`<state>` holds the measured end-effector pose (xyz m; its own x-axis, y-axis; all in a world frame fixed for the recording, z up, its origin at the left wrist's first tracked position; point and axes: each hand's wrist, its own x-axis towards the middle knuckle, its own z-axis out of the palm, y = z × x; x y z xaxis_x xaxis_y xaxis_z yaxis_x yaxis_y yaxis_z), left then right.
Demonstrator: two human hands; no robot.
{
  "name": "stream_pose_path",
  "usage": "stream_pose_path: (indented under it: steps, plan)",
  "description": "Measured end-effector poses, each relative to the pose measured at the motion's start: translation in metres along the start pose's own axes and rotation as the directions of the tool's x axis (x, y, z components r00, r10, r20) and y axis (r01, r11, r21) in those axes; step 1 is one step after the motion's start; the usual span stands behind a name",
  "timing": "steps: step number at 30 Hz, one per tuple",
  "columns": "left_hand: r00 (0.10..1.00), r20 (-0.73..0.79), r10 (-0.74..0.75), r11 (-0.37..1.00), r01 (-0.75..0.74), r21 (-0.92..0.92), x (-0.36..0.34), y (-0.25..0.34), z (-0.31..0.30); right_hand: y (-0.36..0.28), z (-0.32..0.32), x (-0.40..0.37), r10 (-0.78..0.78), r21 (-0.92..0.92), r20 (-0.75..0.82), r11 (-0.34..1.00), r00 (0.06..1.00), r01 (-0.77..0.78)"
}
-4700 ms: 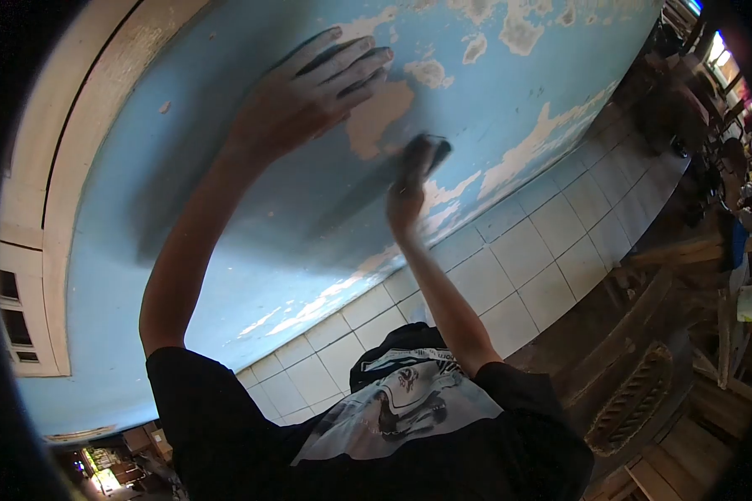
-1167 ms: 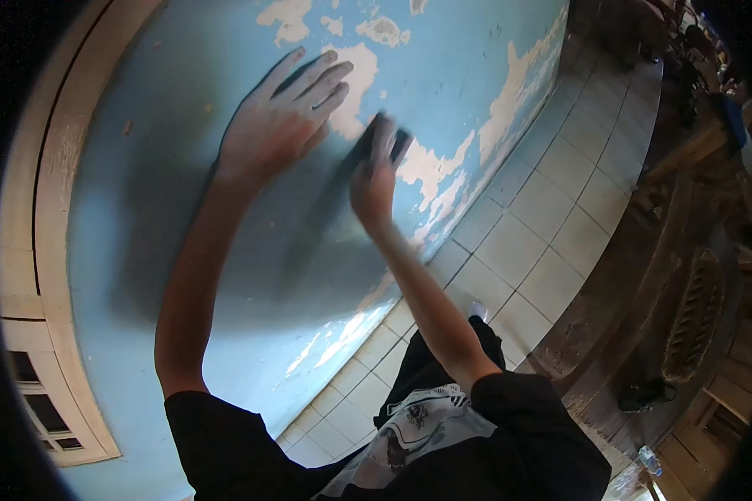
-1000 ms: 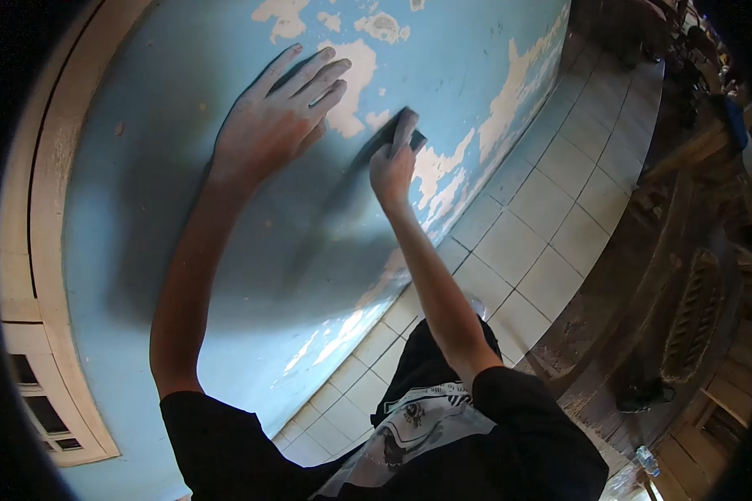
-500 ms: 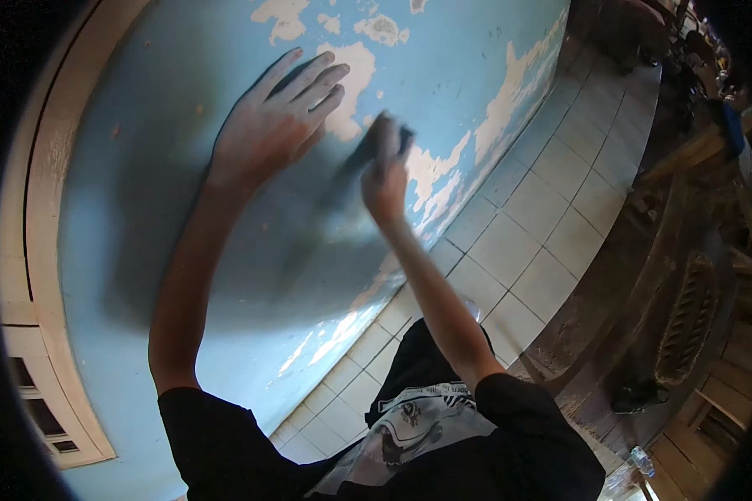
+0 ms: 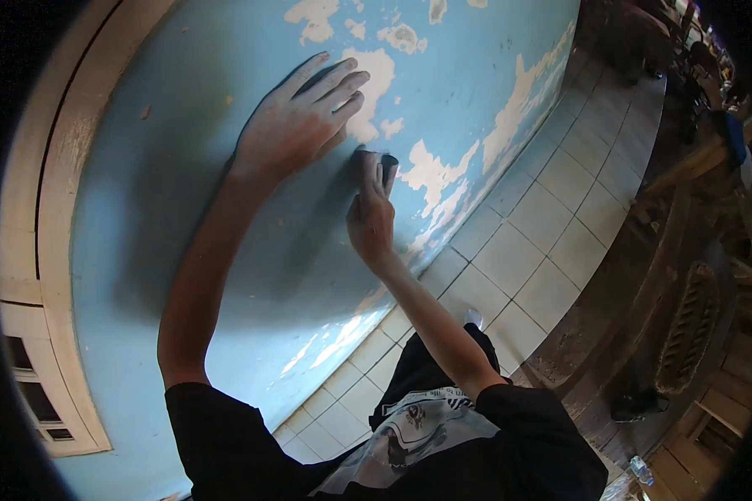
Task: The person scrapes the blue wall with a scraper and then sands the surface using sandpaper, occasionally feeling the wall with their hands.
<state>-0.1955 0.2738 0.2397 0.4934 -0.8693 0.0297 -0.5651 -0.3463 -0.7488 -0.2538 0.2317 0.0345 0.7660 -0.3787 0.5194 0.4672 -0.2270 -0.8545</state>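
My left hand point(image 5: 297, 121) lies flat on the light blue wall point(image 5: 309, 242), fingers spread, its tips beside a bare whitish patch point(image 5: 374, 92) of peeled paint. Below and to the right of it, my right hand point(image 5: 370, 219) grips a scraper point(image 5: 389, 160). Only the tool's dark, wide end shows past my fingers, against the wall; its handle is hidden in the hand. To the right of the scraper, another peeled patch point(image 5: 430, 175) runs down toward the floor.
White tiles point(image 5: 510, 255) cover the floor along the wall's foot. A wooden frame point(image 5: 58, 209) borders the wall at left. On the right are a dark wooden surface, a carved panel point(image 5: 688, 330) and a clear plastic bottle point(image 5: 641, 469).
My right hand and the scraper have moved down the wall and slightly left. My left hand stays flat on the wall, while the whole view has shifted a little.
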Motion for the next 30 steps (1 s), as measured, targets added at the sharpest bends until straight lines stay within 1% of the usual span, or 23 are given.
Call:
stream_pose_path:
  steps: [1, 3, 4, 5, 7, 8, 9, 11, 12, 13, 15, 16, 17, 19, 22, 23, 25, 28, 30]
  plan:
    - [1.000, 0.000, -0.006, 1.000, 0.006, 0.001, 0.001, 0.000, 0.000, 0.004, -0.005, 0.006, -0.004, 0.001, 0.005, 1.000, 1.000, 0.004]
    - [1.000, 0.011, 0.008, 1.000, -0.008, 0.012, 0.000, 0.000, -0.001, 0.014, -0.019, 0.019, -0.175, -0.087, 0.026, 0.980, 0.984, 0.177]
    - [1.000, 0.015, 0.005, 1.000, -0.005, 0.013, -0.001, -0.001, -0.002, 0.009, -0.023, 0.024, -0.111, -0.179, 0.037, 0.977, 0.993, 0.116]
    - [1.000, 0.013, 0.004, 1.000, -0.005, 0.031, -0.001, 0.000, -0.003, 0.006, -0.019, 0.015, -0.110, -0.180, 0.043, 0.977, 0.993, 0.116]
    - [1.000, -0.004, 0.006, 0.999, -0.006, 0.051, 0.001, 0.002, -0.003, -0.003, -0.003, -0.012, -0.050, -0.212, 0.060, 0.975, 0.997, 0.062]
    - [1.000, -0.007, -0.001, 1.000, 0.001, 0.025, 0.000, 0.003, -0.002, -0.003, 0.004, -0.023, -0.079, -0.169, 0.018, 0.982, 0.997, 0.081]
    - [1.000, -0.005, -0.008, 1.000, 0.008, 0.002, -0.002, 0.002, -0.002, 0.004, 0.006, -0.019, -0.086, -0.167, 0.015, 0.982, 0.996, 0.088]
    - [1.000, 0.003, -0.010, 1.000, 0.010, 0.018, -0.002, 0.001, -0.006, 0.019, 0.010, -0.003, -0.161, -0.077, -0.075, 0.985, 0.984, 0.155]
    - [1.000, 0.009, -0.004, 1.000, 0.004, 0.019, -0.003, 0.002, -0.006, 0.016, 0.009, 0.005, -0.058, -0.099, -0.069, 0.994, 0.996, 0.051]
    - [1.000, 0.014, -0.003, 1.000, 0.002, 0.014, -0.005, 0.003, -0.004, 0.015, 0.006, 0.001, -0.052, -0.099, -0.065, 0.994, 0.997, 0.045]
    - [1.000, -0.008, -0.016, 1.000, 0.016, 0.009, -0.004, 0.003, -0.001, 0.011, -0.002, 0.004, -0.153, -0.137, -0.064, 0.980, 0.986, 0.143]
    - [1.000, -0.008, -0.019, 1.000, 0.019, 0.007, -0.005, 0.003, -0.001, 0.006, -0.006, 0.003, -0.110, -0.165, -0.042, 0.981, 0.993, 0.102]
    - [1.000, -0.020, -0.016, 1.000, 0.017, 0.018, -0.005, 0.003, -0.001, 0.005, -0.006, 0.011, -0.112, -0.166, -0.043, 0.981, 0.993, 0.103]
    - [0.999, -0.031, -0.011, 1.000, 0.012, 0.026, -0.004, 0.004, 0.000, 0.003, -0.005, 0.028, -0.172, -0.161, -0.103, 0.975, 0.980, 0.154]
    - [0.999, -0.051, -0.011, 0.999, 0.013, 0.050, -0.004, 0.002, 0.000, 0.009, -0.004, 0.013, -0.182, -0.159, -0.060, 0.973, 0.982, 0.170]
    - [0.999, -0.035, -0.007, 0.999, 0.008, 0.043, -0.003, 0.002, -0.001, 0.013, -0.003, 0.012, -0.190, -0.161, -0.063, 0.971, 0.980, 0.178]
    - [1.000, -0.011, -0.002, 1.000, 0.002, 0.030, -0.002, 0.003, -0.002, 0.019, -0.001, 0.005, -0.130, -0.168, 0.000, 0.977, 0.991, 0.129]
    - [1.000, -0.009, -0.008, 0.999, 0.008, 0.051, -0.004, 0.004, -0.001, 0.023, 0.007, 0.002, -0.142, -0.174, -0.046, 0.976, 0.989, 0.132]
    - [0.999, -0.037, -0.011, 0.999, 0.012, 0.033, -0.004, 0.003, -0.002, 0.016, 0.005, -0.007, -0.119, -0.160, -0.027, 0.981, 0.993, 0.113]
